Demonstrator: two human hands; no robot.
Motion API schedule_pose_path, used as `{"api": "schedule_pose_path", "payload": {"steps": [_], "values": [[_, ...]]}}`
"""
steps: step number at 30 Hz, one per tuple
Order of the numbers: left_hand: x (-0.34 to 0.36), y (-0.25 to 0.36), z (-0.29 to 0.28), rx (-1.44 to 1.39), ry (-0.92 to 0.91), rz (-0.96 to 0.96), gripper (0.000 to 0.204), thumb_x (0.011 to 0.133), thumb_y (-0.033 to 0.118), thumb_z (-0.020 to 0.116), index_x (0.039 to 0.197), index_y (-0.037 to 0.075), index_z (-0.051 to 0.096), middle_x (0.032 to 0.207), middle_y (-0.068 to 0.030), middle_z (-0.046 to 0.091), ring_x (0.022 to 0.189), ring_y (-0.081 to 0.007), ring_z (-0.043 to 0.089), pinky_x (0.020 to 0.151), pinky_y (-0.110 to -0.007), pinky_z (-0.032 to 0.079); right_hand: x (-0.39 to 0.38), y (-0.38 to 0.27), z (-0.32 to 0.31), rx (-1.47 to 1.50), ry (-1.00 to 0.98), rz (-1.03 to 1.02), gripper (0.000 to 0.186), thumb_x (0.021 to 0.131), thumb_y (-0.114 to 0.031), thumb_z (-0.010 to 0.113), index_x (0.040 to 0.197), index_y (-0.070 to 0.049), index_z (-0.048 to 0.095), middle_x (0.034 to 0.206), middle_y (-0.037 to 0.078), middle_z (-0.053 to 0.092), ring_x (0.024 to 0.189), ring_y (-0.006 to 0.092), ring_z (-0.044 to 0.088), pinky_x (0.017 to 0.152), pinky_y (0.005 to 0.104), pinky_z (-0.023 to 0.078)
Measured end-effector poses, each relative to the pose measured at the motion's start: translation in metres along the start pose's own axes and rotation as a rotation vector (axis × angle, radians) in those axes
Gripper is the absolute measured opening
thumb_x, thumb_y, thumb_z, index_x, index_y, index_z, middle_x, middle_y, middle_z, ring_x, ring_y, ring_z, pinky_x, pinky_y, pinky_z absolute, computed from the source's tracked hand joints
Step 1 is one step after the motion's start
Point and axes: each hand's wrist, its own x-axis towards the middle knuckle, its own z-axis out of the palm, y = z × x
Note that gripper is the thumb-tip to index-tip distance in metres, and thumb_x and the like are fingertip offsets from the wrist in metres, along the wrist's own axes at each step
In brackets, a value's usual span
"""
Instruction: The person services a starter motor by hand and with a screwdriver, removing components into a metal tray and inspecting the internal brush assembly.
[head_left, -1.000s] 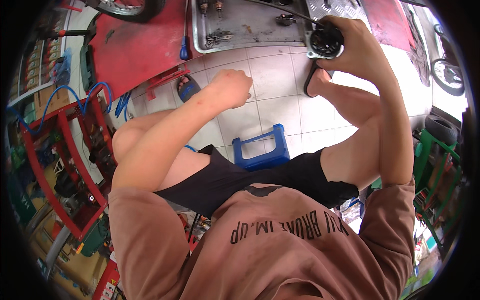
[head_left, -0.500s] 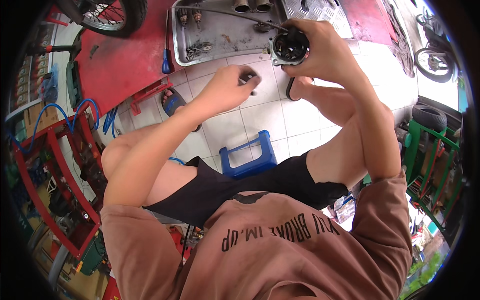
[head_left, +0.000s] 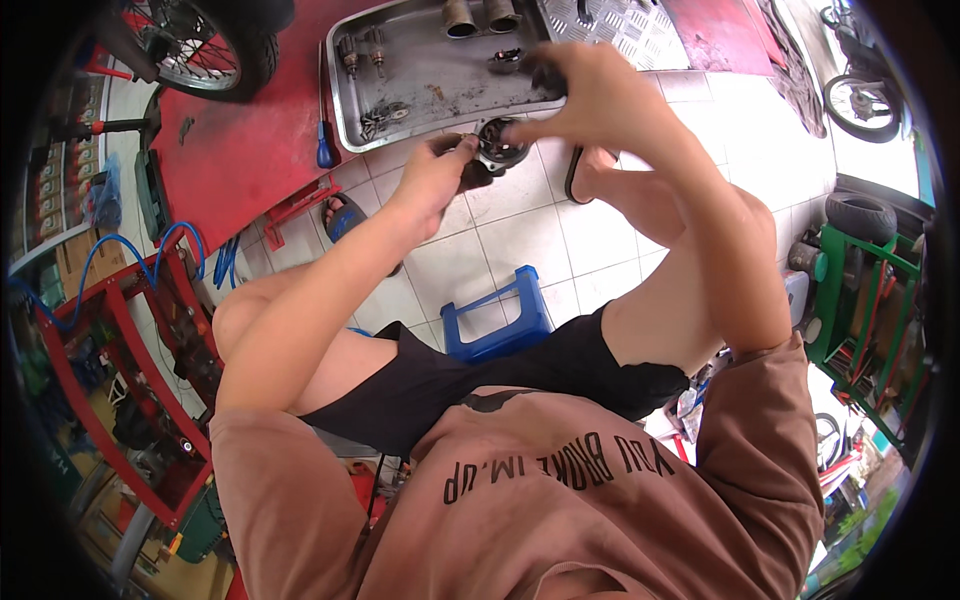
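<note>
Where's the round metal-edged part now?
In the head view's upper middle, the round metal-edged part is between the left hand and right hand, beside the metal tray.

A low blue stool (head_left: 497, 347) is set on the white tiled floor (head_left: 520, 240). At the upper left, a spoked wheel (head_left: 225, 75) with a black tyre is seen beside a red platform (head_left: 230, 160). On the left, a blue hose (head_left: 113, 237) is looped above a red metal frame (head_left: 72, 405). On the right, a loose dark tyre (head_left: 862, 217) is propped at the top of a green metal rack (head_left: 838, 262), and a motorcycle (head_left: 857, 60) is parked beyond it.
</note>
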Motion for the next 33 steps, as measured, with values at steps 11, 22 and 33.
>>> {"api": "schedule_pose_path", "payload": {"steps": [11, 22, 33], "values": [[0.127, 0.023, -0.071, 0.567, 0.583, 0.265, 0.029, 0.083, 0.024, 0.073, 0.095, -0.002, 0.071, 0.092, -0.0172, 0.071, 0.081, -0.023, 0.068, 0.075, -0.035, 0.052, 0.03, 0.013, -0.066, -0.094, 0.082, 0.13, 0.061, 0.063, -0.047, 0.079, 0.094, 0.004, 0.069, 0.089, 0.026, 0.068, 0.086, 0.0379, 0.068, 0.079, 0.0434, 0.053], [0.193, 0.095, -0.121, 1.078, 0.584, 0.165, 0.038, 0.085, 0.037, 0.07, 0.109, 0.007, 0.071, 0.087, -0.0068, 0.071, 0.069, -0.0164, 0.066, 0.064, -0.031, 0.052, 0.031, 0.022, -0.084, -0.029, 0.066, 0.057, 0.054, 0.07, -0.045, 0.076, 0.1, 0.0, 0.07, 0.098, 0.024, 0.069, 0.094, 0.0356, 0.066, 0.084, 0.0414, 0.051], [0.213, 0.055, -0.084, 0.608, 0.429, 0.117, 0.031, 0.083, 0.024, 0.075, 0.096, -0.003, 0.068, 0.093, -0.0128, 0.068, 0.075, -0.0197, 0.065, 0.057, -0.035, 0.053, 0.031, 0.026, -0.084, -0.129, 0.09, 0.099, 0.052, 0.069, -0.043, 0.076, 0.095, 0.001, 0.07, 0.091, 0.024, 0.069, 0.088, 0.0367, 0.067, 0.08, 0.0421, 0.053]]}}
